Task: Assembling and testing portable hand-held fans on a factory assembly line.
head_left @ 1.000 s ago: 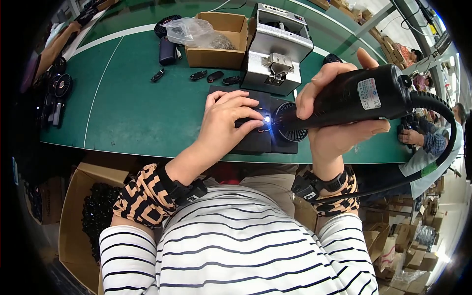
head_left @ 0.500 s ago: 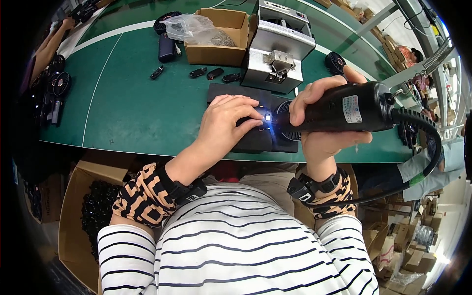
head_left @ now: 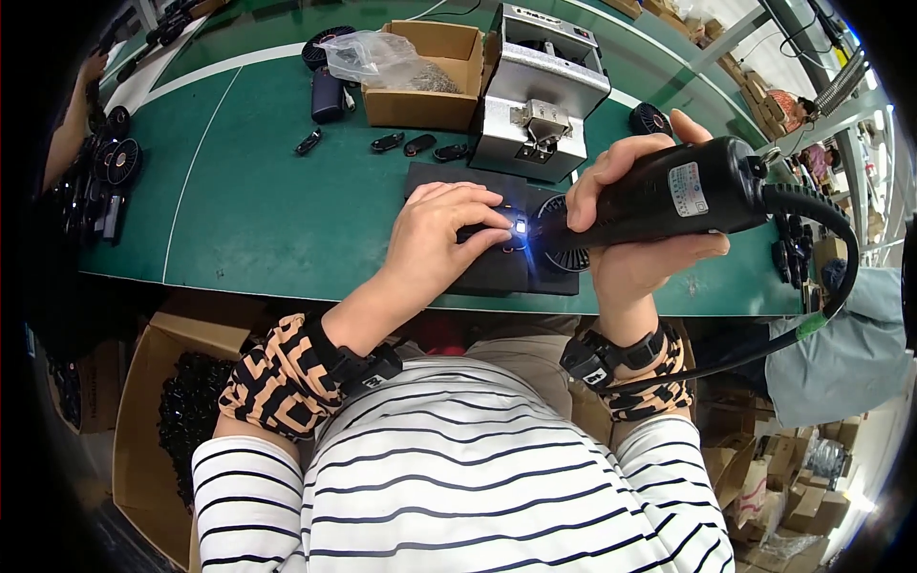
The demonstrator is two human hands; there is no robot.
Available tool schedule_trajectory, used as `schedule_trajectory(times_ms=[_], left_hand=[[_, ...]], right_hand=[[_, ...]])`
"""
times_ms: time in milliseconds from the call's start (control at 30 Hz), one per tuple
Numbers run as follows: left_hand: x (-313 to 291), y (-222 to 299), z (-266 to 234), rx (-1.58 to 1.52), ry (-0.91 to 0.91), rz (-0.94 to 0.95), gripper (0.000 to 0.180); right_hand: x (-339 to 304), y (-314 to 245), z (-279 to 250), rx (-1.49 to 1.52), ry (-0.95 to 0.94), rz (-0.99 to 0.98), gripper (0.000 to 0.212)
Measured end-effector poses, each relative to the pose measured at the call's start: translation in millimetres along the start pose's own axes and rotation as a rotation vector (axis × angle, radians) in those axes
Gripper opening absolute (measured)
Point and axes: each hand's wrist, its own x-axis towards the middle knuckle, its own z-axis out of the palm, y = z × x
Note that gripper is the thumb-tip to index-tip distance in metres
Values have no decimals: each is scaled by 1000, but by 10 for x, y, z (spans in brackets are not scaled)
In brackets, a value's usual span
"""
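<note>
My right hand [head_left: 626, 272] is wrapped round a thick black electric screwdriver [head_left: 659, 196], its cable looping away to the right. The tool lies nearly level, its front end pointing left at a bright white-blue light [head_left: 521, 227]. Beneath it, a black handheld fan with a round grille [head_left: 571, 260] rests on a dark block [head_left: 458, 176]. With thumb and fingertips together, my left hand [head_left: 439, 224] grips the fan's handle end beside the light. The fingers cover most of that handle, and the exact tip of the tool is lost in the glare.
Behind the block stand a silver machine [head_left: 535, 115] and a cardboard box [head_left: 420, 107] with a clear plastic bag [head_left: 373, 55]. Several small black parts [head_left: 418, 144] lie before them. Fans [head_left: 119, 162] are piled at left, near another person's arm [head_left: 67, 134]. A box of black parts [head_left: 191, 411] sits below.
The screwdriver's rear end has shifted slightly right with my right hand. My left hand keeps its place. At the far left, the other person's arm has moved.
</note>
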Motion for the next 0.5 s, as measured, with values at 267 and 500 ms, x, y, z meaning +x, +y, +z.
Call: schedule_trajectory(times_ms=[267,500], left_hand=[[2,-11,1,49,-40,27,12],[15,-5,16,43,-54,30,12]], right_hand=[[76,-97,-13,40,-66,-60,102],[150,-166,-8,-6,-108,-57,102]])
